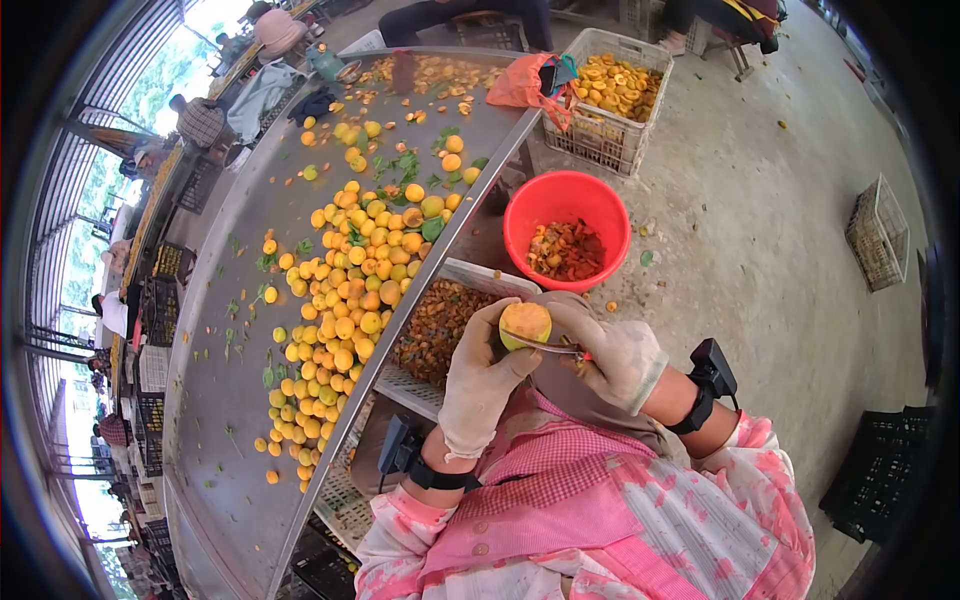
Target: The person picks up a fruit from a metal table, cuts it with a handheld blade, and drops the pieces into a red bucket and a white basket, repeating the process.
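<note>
My left hand (480,375), in a pale glove, holds a yellow-orange fruit (525,322) between thumb and fingers. In my right hand (620,362), also gloved, is a small knife (545,346) whose blade lies across the near side of the fruit. Left of my hands, a heap of yellow-orange fruits (350,290) with some green leaves lies on the metal table (225,400). Below its edge, beside my left hand, a white crate (410,393) holds many small brown pieces. A red basin (617,240) with brown-orange pieces stands just beyond my hands.
A crate (600,152) of yellow fruit pieces stands beyond the basin, an orange bag (520,82) at the table corner. Another crate (880,235) and a black crate (880,470) are on the right. Several people sit in the background, at the left and the top.
</note>
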The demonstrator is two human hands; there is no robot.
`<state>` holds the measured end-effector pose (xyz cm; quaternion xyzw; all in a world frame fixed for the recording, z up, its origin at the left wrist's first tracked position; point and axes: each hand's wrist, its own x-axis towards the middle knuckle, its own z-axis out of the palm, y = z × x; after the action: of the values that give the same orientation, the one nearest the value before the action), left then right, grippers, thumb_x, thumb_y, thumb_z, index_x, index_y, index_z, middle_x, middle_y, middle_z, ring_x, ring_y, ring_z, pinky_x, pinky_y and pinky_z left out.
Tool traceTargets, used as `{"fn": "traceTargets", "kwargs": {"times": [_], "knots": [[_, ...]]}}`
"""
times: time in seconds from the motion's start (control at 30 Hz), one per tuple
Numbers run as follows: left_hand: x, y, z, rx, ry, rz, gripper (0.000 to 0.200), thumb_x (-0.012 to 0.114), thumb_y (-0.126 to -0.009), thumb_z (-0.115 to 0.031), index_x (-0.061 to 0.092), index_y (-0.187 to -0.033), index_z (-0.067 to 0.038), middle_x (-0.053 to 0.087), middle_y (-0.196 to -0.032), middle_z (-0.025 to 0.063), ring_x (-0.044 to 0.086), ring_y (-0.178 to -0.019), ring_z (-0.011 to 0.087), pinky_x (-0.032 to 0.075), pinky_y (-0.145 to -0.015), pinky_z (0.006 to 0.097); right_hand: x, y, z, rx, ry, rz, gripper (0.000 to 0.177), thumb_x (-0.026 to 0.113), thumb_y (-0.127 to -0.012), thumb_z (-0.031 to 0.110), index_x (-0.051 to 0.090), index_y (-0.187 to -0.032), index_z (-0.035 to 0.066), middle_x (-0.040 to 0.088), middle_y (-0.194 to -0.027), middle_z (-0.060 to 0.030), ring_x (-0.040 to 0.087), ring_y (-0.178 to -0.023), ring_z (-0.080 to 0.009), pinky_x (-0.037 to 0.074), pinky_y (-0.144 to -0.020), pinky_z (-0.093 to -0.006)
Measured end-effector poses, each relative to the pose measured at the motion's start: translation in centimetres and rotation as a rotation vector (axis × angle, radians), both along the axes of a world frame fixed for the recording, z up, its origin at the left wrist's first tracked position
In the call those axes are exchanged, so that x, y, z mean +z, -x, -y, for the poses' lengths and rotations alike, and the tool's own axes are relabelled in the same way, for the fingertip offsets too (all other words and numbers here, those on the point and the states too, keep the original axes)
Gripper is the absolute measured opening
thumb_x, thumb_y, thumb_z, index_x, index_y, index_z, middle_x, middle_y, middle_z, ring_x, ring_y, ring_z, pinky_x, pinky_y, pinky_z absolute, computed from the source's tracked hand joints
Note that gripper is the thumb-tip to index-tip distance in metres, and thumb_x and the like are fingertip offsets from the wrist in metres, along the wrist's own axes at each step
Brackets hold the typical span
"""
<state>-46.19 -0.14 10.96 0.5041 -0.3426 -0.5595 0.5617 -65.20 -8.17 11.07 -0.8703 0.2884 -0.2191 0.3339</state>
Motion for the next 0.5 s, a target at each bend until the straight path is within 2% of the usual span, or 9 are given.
{"fn": "traceTargets", "kwargs": {"times": [0.07, 0.27, 0.33, 0.5], "knots": [[-0.3, 0.0, 0.0, -0.002, 0.08, 0.131, 0.056, 0.071, -0.084, -0.001, 0.045, -0.133, 0.001, 0.054, -0.123, 0.0068, 0.052, -0.113, 0.0144, 0.043, -0.1, 0.0288, 0.0, 0.0, 0.1, 0.011, 0.018, 0.003, 0.052, 0.066, -0.08, 0.015, 0.049, -0.128, 0.005, 0.056, -0.127, -0.0187, 0.056, -0.114, -0.0376, 0.053, -0.084, -0.0417], [-0.5, -0.5, -0.1, -0.037, 0.069, 0.047, 0.057, 0.073, -0.084, -0.004, 0.045, -0.132, 0.001, 0.053, -0.124, 0.0067, 0.051, -0.114, 0.0145, 0.043, -0.101, 0.029, 0.3, -0.1, 0.6, 0.014, 0.101, 0.025, 0.054, 0.067, -0.078, 0.016, 0.05, -0.128, 0.005, 0.059, -0.124, -0.0167, 0.06, -0.11, -0.0362, 0.055, -0.079, -0.0409], [-0.4, -0.5, -0.1, -0.044, 0.072, 0.074, 0.057, 0.074, -0.084, -0.005, 0.045, -0.132, 0.001, 0.054, -0.123, 0.0064, 0.052, -0.113, 0.0143, 0.043, -0.101, 0.029, -0.1, 0.1, 1.2, 0.06, 0.117, -0.078, 0.052, 0.065, -0.079, 0.016, 0.05, -0.128, 0.005, 0.06, -0.123, -0.016, 0.062, -0.109, -0.0354, 0.056, -0.077, -0.0407], [-0.2, -0.3, 0.0, -0.063, 0.047, 0.031, 0.059, 0.075, -0.084, -0.009, 0.044, -0.133, 0.001, 0.056, -0.121, 0.0057, 0.052, -0.112, 0.0142, 0.043, -0.1, 0.0292, -0.2, 0.3, 1.6, 0.077, 0.12, -0.035, 0.052, 0.064, -0.08, 0.017, 0.05, -0.128, 0.006, 0.06, -0.123, -0.0155, 0.063, -0.108, -0.0344, 0.056, -0.076, -0.0404]]}}
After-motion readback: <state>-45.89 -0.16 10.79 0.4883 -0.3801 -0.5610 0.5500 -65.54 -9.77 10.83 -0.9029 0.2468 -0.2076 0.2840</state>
